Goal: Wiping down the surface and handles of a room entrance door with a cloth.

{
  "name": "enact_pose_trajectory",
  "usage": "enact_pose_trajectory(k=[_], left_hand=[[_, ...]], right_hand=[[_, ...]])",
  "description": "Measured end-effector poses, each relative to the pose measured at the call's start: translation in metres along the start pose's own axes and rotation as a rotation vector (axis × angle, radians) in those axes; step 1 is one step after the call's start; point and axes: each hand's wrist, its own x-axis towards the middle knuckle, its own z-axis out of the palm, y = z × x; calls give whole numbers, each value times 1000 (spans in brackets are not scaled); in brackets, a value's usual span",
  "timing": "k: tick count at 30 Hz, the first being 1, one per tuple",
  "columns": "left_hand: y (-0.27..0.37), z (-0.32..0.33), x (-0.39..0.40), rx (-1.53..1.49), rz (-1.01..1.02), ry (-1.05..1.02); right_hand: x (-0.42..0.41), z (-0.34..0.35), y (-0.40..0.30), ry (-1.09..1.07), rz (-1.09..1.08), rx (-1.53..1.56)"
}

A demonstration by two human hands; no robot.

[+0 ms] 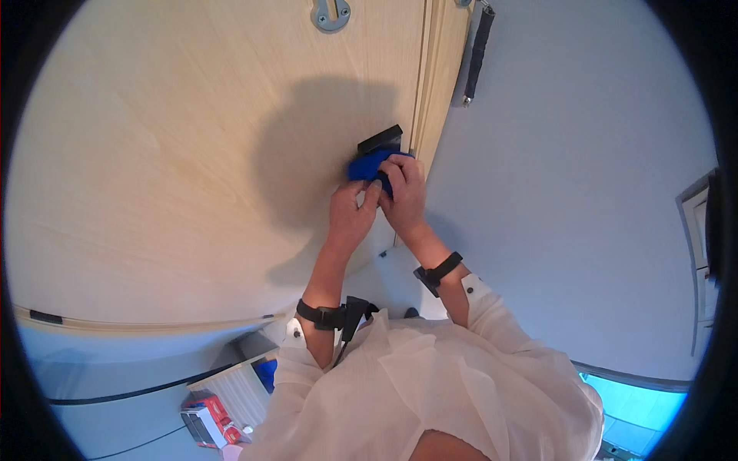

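Observation:
A blue cloth (365, 166) is bunched up near the right edge of a pale wooden door (173, 144). My right hand (407, 193) grips it from the right, fingers curled over the folds. At the cloth's lower edge, my left hand (350, 216) pinches it with thumb and fingertips, close beside the right hand. Just above the cloth a black door handle (380, 139) sticks out, tilted up to the right. The cloth and my hands hide whatever lies behind them. Each forearm wears a black strap.
A grey metal fitting (331, 17) is screwed to the door above. Right of the wooden frame (441, 86), a dark-sleeved rod (478, 57) hangs along the pale wall (565, 173). Behind me at lower left, a red and white box (210, 419) stands by a ribbed white surface (239, 392).

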Motion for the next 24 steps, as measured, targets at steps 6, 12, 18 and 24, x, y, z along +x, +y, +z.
enact_pose_trajectory(k=[6,12,18,24], left_hand=[[-18,0,-11,11,29,-127],[-8,5,-19,73,-101,-174],[-10,4,-19,156,-40,-194],[-6,5,-16,191,-81,-225]], right_hand=[[-8,5,12,2,229,54],[-18,10,26,32,538,322],[-16,-3,17,8,902,517],[-19,2,27,-12,980,387]])
